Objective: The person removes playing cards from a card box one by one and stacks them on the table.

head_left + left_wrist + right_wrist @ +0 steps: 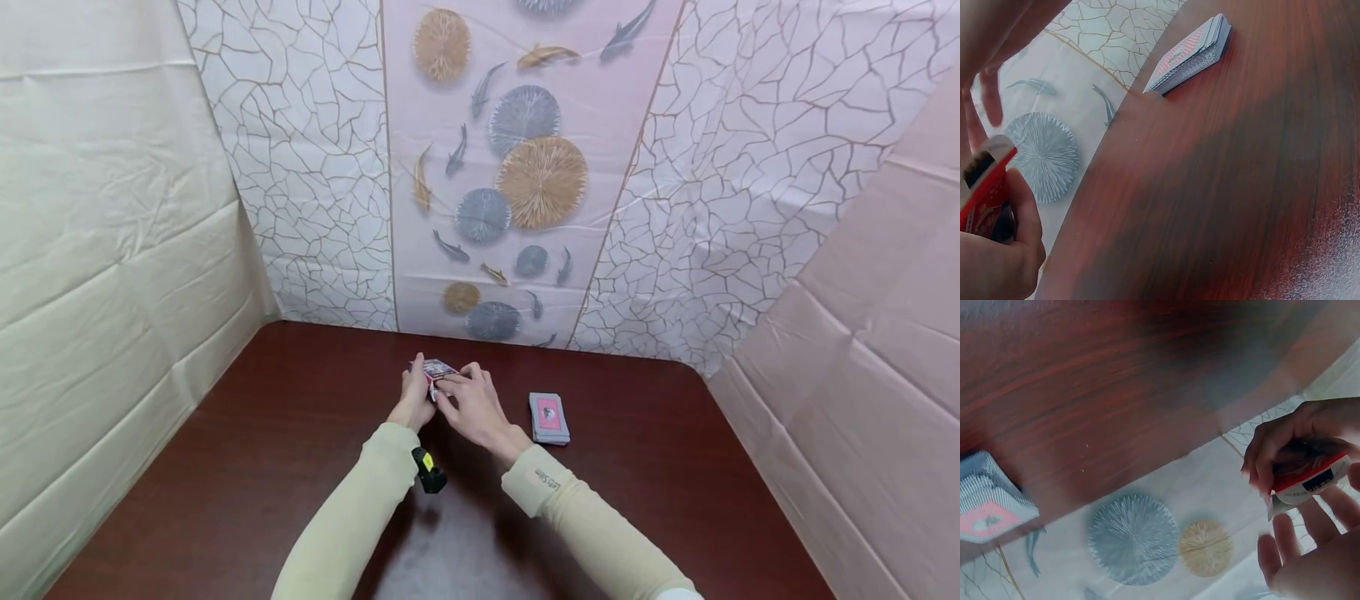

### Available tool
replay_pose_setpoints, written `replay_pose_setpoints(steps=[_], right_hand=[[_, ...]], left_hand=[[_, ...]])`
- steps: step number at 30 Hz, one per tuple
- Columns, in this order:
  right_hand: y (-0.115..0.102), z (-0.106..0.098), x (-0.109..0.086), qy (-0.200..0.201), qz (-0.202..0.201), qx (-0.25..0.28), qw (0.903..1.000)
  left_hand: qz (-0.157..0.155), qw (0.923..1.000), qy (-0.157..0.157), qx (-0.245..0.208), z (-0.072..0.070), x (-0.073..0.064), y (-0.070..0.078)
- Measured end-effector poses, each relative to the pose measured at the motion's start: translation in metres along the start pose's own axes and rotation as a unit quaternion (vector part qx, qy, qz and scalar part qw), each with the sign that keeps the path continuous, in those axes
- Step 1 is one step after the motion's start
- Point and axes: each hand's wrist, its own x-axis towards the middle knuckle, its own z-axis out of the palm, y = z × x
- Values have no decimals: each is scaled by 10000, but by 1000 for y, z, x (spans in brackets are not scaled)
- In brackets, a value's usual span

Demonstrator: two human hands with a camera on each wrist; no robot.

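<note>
In the head view my left hand (412, 398) grips a small card box (438, 368), its thumb and fingers around the sides. The box has a colourful printed face, red edges and a white end, seen closer in the right wrist view, where a pale flap (1277, 506) sticks out. My right hand (476, 404) is at the box's near right side, its fingers loosely bent and close against it; the exact contact is partly hidden. To the right of both hands lies a stack of playing cards (549, 417), pink-and-white back up, slightly uneven.
A dark reddish-brown table (300, 433) lies under the hands. Behind it hangs a patterned cloth (480, 275) with fish and round shapes, and pale cloth walls (112, 292) flank both sides. A black wrist device (429, 473) with a yellow mark sits at the left cuff.
</note>
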Motion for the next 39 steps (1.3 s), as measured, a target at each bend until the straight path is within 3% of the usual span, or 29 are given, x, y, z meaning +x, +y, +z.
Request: replay_pose_setpoints(steps=[10,18,22,30,39], right_hand=[[-7,2,2,-757,164,-977,9922],[-9,2,5,-1182,307,-704,9900],[-10,2,4,-1008,286,-566,9929],[-12,1,-3,-216,221,5,9995],[-16,6,-4,-128,699,804,9942]], left_hand=[[-44,9997,-1,258,0,-4,3],[-75,9994,-97,339,0,-5,4],[-62,9997,12,233,-1,-5,6],[17,9998,196,-4,-5,-5,8],[3,9991,416,15,-11,-8,7]])
